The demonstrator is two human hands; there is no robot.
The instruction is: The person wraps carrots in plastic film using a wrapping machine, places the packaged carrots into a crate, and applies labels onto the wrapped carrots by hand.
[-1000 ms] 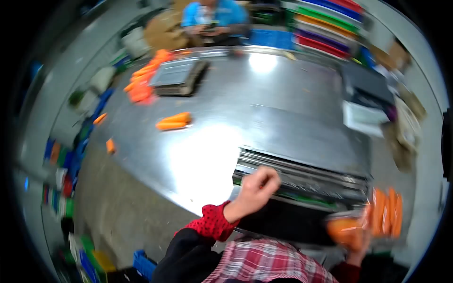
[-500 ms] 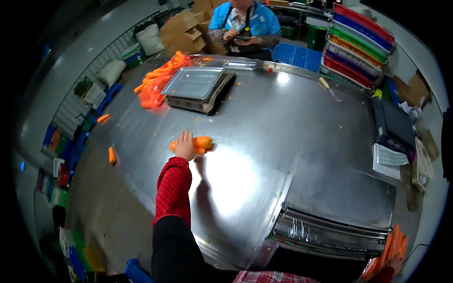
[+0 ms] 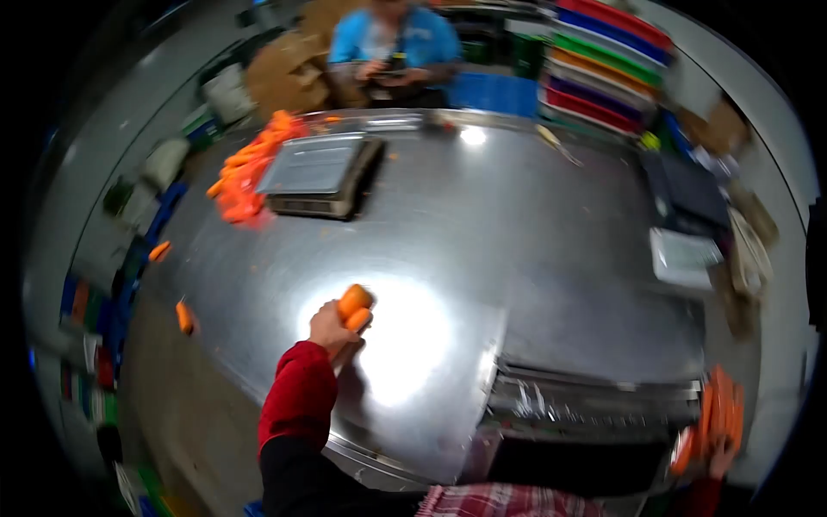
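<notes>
Over the bright glare on the metal table (image 3: pixel 431 233), my left hand (image 3: pixel 327 328) is closed around a couple of thick carrots (image 3: pixel 355 302). Their blunt orange ends point away from me, and the hand covers the rest. Down at the lower right, my right hand (image 3: pixel 722 458) grips the near end of a pack of carrots (image 3: pixel 724 405), lying side by side next to the wrapping machine (image 3: pixel 594 409). Blur hides part of those fingers.
A scale with a metal tray (image 3: pixel 312 164) stands at the back left, beside a red bag of carrots (image 3: pixel 245 185). Loose carrots (image 3: pixel 184 317) lie near the left edge. A knife (image 3: pixel 558 145) lies at the back right. Across the table stands a person in blue (image 3: pixel 396 52).
My left hand has gone from lying over the carrots to gripping them, turning their ends away and drawing them nearer. My right hand and the pack have shifted forward. The view has swung right.
</notes>
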